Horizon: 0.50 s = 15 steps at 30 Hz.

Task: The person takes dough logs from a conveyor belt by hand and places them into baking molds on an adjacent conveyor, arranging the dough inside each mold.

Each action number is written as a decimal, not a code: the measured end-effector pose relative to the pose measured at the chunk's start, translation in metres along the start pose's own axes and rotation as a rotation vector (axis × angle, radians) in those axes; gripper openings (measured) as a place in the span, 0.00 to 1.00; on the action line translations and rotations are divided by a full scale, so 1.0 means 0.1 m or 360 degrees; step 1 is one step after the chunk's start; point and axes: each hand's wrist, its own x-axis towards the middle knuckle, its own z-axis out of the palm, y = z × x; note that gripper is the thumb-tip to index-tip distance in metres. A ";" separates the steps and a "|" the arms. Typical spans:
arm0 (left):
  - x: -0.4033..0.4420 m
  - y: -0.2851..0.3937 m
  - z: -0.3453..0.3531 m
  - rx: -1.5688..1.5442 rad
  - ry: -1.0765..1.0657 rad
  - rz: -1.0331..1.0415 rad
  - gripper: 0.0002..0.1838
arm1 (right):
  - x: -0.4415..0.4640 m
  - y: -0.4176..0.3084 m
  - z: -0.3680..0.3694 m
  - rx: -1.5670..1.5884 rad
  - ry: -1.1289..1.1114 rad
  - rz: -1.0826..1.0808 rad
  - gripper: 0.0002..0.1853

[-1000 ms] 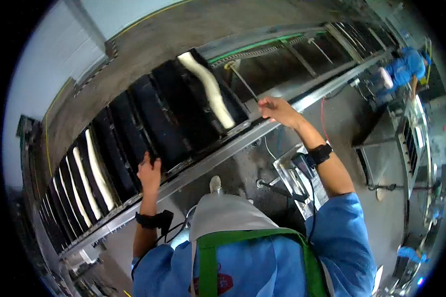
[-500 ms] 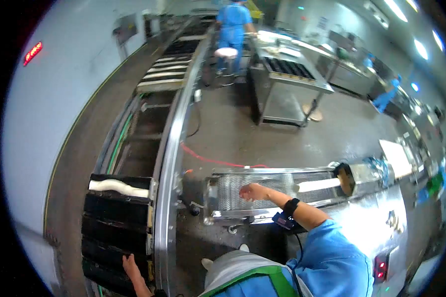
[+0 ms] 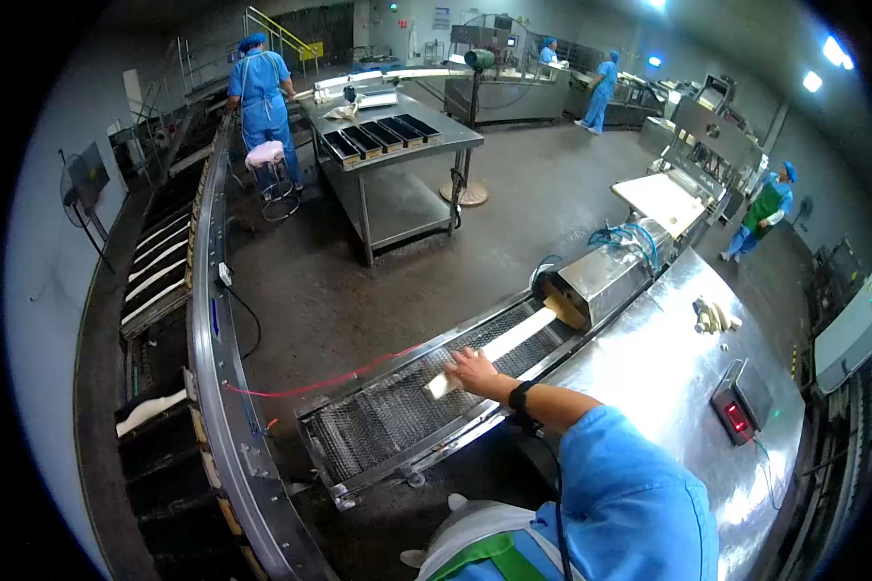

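A long pale strip of dough (image 3: 515, 339) lies on the wire-mesh conveyor (image 3: 383, 416), running out of a metal machine mouth (image 3: 564, 300). My right hand (image 3: 472, 372) is over the strip near its free end, fingers spread and slightly blurred. The fingers appear to touch the dough, but I cannot tell how firmly. My left hand is out of view. On the left-hand line, another piece of dough (image 3: 152, 411) lies in a black tray (image 3: 170, 460).
A steel rail (image 3: 208, 358) edges the left line. A steel worktable (image 3: 639, 378) holds a scale (image 3: 741, 402) and dough scraps (image 3: 715, 316). Black moulds (image 3: 383, 137) sit on a far table (image 3: 397, 160). A co-worker (image 3: 262, 97) stands beyond; other people are farther right.
My view has turned right. My right hand has gone from above bare mesh to the dough strip, which now reaches farther out of the machine. My left hand has left the view.
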 end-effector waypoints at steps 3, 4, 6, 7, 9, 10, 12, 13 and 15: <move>1.00 -0.34 0.73 0.0328 0.0451 0.0121 0.29 | 0.12 -0.32 -0.08 0.0059 -0.0063 -0.0359 0.15; 0.74 -0.13 0.59 0.0111 0.0576 0.0398 0.27 | 0.21 -0.42 -0.07 0.0024 -0.0180 -0.0394 0.15; 0.28 0.44 0.21 -0.0927 0.0175 0.0248 0.25 | 0.41 -0.53 0.11 0.0014 -0.0164 -0.0500 0.15; -0.27 1.06 -0.26 -0.1371 0.0097 -0.0008 0.25 | 0.45 -0.43 0.21 0.0120 -0.0241 -0.0608 0.16; 0.01 0.74 -0.04 -0.1744 0.0043 -0.0292 0.35 | 0.46 -0.69 -0.94 0.0653 -0.0743 0.0046 0.20; -0.54 1.40 -0.64 -0.1757 -0.0232 -0.0346 0.40 | 0.43 -0.44 -0.99 0.1356 -0.0539 0.0189 0.23; -0.29 1.24 -0.49 -0.1757 -0.0128 -0.0444 0.41 | 0.49 -0.34 -1.42 0.0804 0.0009 -0.0189 0.26; -0.16 1.20 -0.34 -0.1749 -0.0161 -0.0392 0.41 | 0.36 -0.37 -1.82 0.0994 0.0175 -0.0277 0.28; -0.03 1.14 -0.31 -0.1743 -0.0298 -0.0336 0.42 | 0.40 -0.37 -2.24 0.1555 0.0257 -0.0215 0.28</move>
